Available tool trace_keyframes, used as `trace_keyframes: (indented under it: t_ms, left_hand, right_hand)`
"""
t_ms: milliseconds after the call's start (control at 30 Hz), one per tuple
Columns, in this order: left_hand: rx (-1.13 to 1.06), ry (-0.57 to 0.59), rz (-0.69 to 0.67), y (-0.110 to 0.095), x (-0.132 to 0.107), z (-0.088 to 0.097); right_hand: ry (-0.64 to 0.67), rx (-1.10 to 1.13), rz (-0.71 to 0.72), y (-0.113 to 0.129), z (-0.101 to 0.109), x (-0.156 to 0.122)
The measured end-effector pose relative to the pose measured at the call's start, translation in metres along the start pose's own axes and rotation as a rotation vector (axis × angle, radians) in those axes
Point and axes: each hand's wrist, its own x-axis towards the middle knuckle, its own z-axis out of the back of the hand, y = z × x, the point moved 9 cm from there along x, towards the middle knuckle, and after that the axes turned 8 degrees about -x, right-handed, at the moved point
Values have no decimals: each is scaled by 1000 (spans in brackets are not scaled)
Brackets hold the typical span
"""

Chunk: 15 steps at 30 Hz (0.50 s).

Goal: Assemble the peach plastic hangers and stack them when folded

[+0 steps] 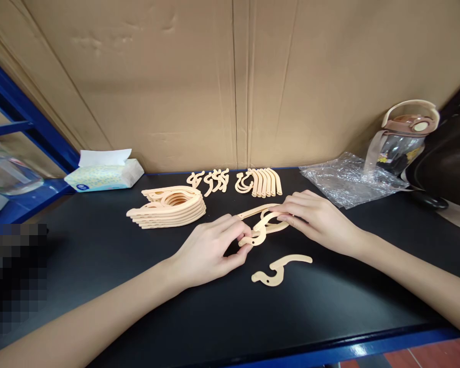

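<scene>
A beige folding-hanger part (pixel 260 236), made of a hook joined to a curved arm, is held between my two hands. My left hand (pixel 214 248) pinches its hook end between thumb and fingers. The fingers of my right hand (pixel 316 219) close on the arm's far end. Just behind and under it lie more beige hanger pieces (pixel 253 210), partly hidden by my right fingers. Nearer to me, a similar hook-and-arm part (pixel 279 275) rests flat on the black table. Left of my hands is a neat stack of folded beige hangers (pixel 168 217).
Loose hooks (pixel 218 180) and a row of curved arms (pixel 266 182) lie at the back of the black table (pixel 199 327). A tissue pack (pixel 99 176) sits back left. Clear plastic wrap (pixel 341 181) and a handled bottle (pixel 402 143) are at right, before a cardboard wall (pixel 176 92).
</scene>
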Motion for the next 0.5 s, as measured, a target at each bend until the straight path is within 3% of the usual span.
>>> trace_keyframes:
  t_ms: [333, 500]
  left_hand:
    - [-39, -21, -66, -7, -3, 2]
    - [-155, -69, 47, 8, -4, 4]
  right_hand:
    - [28, 53, 2, 0, -8, -1]
    - [-2, 84, 31, 3, -6, -2]
